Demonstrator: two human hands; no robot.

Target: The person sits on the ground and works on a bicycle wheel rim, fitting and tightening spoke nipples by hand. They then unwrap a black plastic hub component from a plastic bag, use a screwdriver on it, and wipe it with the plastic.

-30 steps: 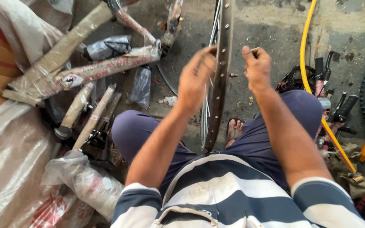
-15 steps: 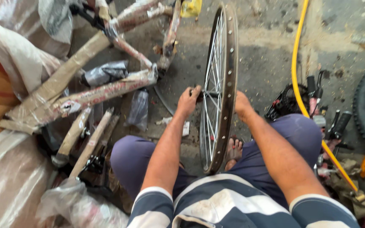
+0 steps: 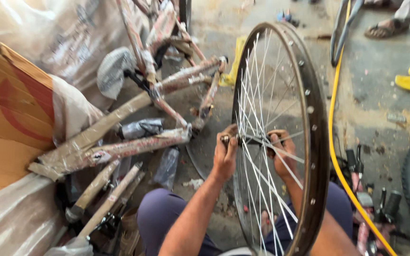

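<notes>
Hands moved to hub (image 3: pixel 250 140), both fingers gripping axle ends, wheel (image 3: pixel 309 118) upright, stained concrete floor (image 3: pixel 376 95)

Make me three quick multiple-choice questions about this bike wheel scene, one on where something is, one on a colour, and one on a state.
1. Where are both hands on the spoked wheel?
A) at the hub
B) on top of the rim
C) off it

2. What colour is the hose on the floor?
A) red
B) yellow
C) green

3. How does the wheel stand?
A) flat on the floor
B) upright between the knees
C) mounted in a frame

Answers: 1 A, the left hand and right hand grip the axle ends; 2 B, it runs yellow beside the rim; 3 B, the rim rises on edge.
</notes>
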